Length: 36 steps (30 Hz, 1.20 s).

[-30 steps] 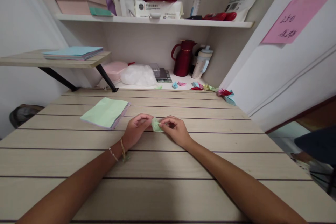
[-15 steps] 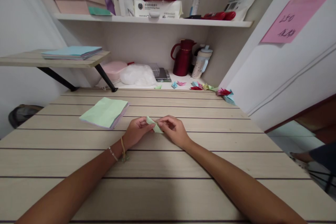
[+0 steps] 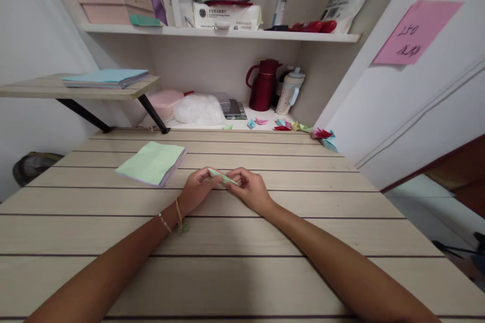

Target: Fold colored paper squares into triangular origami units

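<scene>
A small folded piece of light green paper (image 3: 223,176) is held between my two hands, just above the table. My left hand (image 3: 198,187) pinches its left end between thumb and fingers. At the other end, my right hand (image 3: 250,189) grips the paper, its thumb underneath and fingers curled. The paper looks narrow and is seen nearly edge-on, so its folds are hard to make out. Left of my hands lies a stack of square paper (image 3: 151,161) with a light green sheet on top.
Small folded paper pieces (image 3: 322,133) in several colours line the table's back right edge. Behind stand a dark red jug (image 3: 264,86) and a pale tumbler (image 3: 290,93). A raised wooden shelf (image 3: 144,90) at left bears a blue-topped paper stack (image 3: 106,76).
The green paper has turned from showing a broad face to a thin, nearly edge-on shape. My right fingers have shifted slightly along it, while my left hand has barely moved.
</scene>
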Motion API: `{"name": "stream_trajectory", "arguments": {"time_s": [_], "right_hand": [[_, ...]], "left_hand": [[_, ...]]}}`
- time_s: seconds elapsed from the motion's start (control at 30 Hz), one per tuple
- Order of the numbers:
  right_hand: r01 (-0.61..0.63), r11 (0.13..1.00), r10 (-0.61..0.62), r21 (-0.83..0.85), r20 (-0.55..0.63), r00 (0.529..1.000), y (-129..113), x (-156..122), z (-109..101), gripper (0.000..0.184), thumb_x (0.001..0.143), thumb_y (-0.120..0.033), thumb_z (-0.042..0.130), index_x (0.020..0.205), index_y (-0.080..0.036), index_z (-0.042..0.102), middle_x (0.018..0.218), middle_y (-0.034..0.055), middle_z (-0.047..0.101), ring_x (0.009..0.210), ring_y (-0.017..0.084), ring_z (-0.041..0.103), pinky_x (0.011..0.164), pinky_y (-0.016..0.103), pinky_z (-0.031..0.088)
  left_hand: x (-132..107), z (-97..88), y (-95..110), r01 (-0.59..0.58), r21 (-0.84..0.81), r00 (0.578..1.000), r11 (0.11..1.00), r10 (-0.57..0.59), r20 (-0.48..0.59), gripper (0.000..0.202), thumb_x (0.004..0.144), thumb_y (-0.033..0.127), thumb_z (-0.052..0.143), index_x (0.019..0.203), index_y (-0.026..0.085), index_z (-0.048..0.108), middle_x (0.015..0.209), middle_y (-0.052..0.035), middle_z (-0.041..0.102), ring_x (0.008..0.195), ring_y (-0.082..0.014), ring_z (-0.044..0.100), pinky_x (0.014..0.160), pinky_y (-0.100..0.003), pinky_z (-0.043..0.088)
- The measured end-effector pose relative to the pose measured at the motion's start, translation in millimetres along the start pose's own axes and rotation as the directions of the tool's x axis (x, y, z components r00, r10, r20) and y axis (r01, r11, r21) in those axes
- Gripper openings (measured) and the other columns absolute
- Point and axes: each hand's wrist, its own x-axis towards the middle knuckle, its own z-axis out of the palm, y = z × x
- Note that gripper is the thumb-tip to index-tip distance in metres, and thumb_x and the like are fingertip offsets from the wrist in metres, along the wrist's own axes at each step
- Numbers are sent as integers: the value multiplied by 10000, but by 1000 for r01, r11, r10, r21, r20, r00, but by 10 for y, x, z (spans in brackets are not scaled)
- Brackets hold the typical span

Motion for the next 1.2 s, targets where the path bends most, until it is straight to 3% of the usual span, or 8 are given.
{"name": "stream_trajectory", "arguments": {"time_s": [0.27,0.4,0.47,0.57,0.67,0.8,0.97,1.2], "right_hand": [[166,973,-170,-158,-13,985,-55,-6,-79,186,782,-299,577,946,-225,625,849,34,673,711,159,611,691,284,491],[211,956,-228,-202,-67,971,-62,43,-187,157,808,-307,555,877,-226,670,857,43,683,778,176,614,727,298,480],[175,963,-209,-206,-157,965,-19,114,-302,176,804,-325,556,866,-216,678,858,48,683,762,174,610,695,293,480],[21,983,-92,-182,-387,917,140,264,-567,259,769,-394,571,861,-178,680,807,62,678,676,169,594,627,292,474],[-140,986,61,-88,-594,802,372,384,-925,390,747,-449,551,929,-122,659,783,86,670,583,156,575,570,290,468],[-289,943,71,-164,-750,658,653,377,-1429,438,726,-456,534,958,-103,652,820,112,667,604,175,588,616,317,462],[-416,864,27,-283,-799,600,847,246,-1807,504,733,-374,512,1177,-137,550,943,113,663,716,207,602,755,371,428],[-497,815,52,-298,-817,575,898,215,-1815,671,696,-356,546,1321,-196,361,1083,106,608,693,188,579,791,398,417]], "left_hand": [[16,-20,-16,75,-199,997,977,-78,-6,340,712,360,634,960,132,581,815,-61,680,738,-170,641,696,-302,522],[30,-218,31,-67,127,997,990,70,-26,483,734,352,609,1156,150,490,1088,-130,611,960,-231,596,818,-387,492],[44,-386,84,-169,487,968,857,238,-84,475,743,355,592,1172,175,496,1171,-135,563,1093,-262,514,925,-427,413],[65,-636,153,-118,871,909,476,405,-98,516,770,374,535,1218,127,463,1311,-187,425,1249,-327,326,1014,-476,270],[70,-795,191,118,967,949,225,260,-176,558,763,440,498,1147,36,500,1193,-270,492,1162,-404,399,898,-492,352],[62,-867,260,225,973,974,61,-29,-223,475,824,469,333,942,108,619,889,-210,641,835,-343,592,661,-400,427],[90,-953,343,251,964,967,84,-75,-245,452,803,484,350,928,184,665,897,-158,679,834,-319,611,658,-356,415],[159,-1147,324,282,926,959,252,-108,-263,419,745,459,463,972,178,674,1016,-123,674,930,-299,595,715,-327,417]]}}
